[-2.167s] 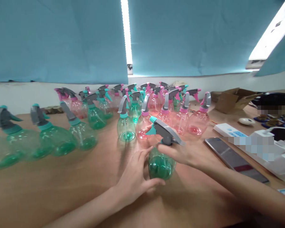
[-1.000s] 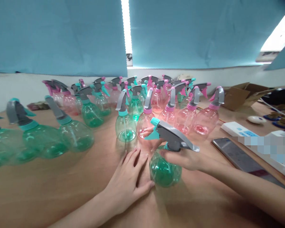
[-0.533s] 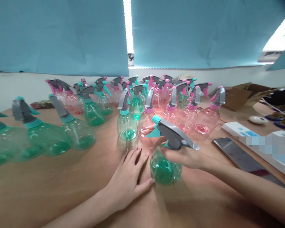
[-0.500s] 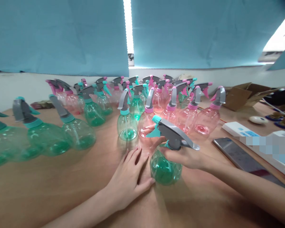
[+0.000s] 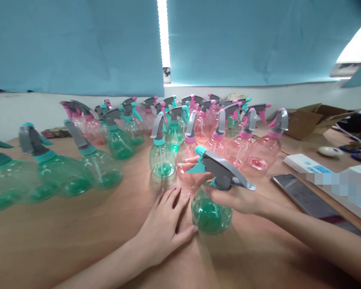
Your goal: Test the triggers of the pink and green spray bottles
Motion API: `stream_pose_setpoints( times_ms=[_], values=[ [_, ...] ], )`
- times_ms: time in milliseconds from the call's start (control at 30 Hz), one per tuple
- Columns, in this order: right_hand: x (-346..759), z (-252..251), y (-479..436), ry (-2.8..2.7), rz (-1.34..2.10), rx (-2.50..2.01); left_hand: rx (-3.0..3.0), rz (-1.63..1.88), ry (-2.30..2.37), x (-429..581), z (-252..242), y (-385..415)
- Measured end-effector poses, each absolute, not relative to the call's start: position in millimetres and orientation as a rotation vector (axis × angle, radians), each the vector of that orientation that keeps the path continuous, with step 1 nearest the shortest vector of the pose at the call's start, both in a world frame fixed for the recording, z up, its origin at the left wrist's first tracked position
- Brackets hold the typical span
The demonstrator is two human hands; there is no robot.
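Note:
My right hand [image 5: 236, 198] is wrapped round the neck of a green spray bottle [image 5: 212, 212], its fingers partly hidden behind the bottle. The bottle has a grey head with a turquoise nozzle pointing left and stands slightly tilted at the table's near middle. Just left of it, my left hand [image 5: 165, 224] lies flat on the wooden table [image 5: 87, 237], fingers spread and holding nothing. Its thumb tip is close to the bottle's base. Beyond my fingers stand another green spray bottle [image 5: 162, 160] and a pink spray bottle [image 5: 188, 154].
Several green and pink spray bottles crowd the back; a row of green ones, including a near bottle [image 5: 100, 172], runs along the left. At right lie a phone [image 5: 307, 200], a white power strip [image 5: 303, 164], a white mouse [image 5: 330, 151] and an open cardboard box [image 5: 307, 122].
The view has shifted very slightly, so things appear a little further right. My hands and the bottle otherwise keep their places.

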State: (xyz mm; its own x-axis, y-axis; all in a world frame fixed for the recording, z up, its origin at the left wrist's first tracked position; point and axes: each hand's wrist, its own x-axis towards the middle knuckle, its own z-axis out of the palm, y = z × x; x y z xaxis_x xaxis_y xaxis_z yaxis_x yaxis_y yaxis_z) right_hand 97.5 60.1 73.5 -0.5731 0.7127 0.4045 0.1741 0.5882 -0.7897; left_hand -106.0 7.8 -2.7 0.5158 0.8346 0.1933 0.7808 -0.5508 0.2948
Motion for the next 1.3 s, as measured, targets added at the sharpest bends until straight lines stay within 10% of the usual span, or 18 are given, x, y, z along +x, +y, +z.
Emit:
stream_pose_setpoints(
  times_ms=[1300],
  values=[
    [99.7, 64.8, 61.1, -1.994, 1.005, -0.687, 2.604, 0.388, 1.398, -104.2, 2.3, 7.4]
  ],
)
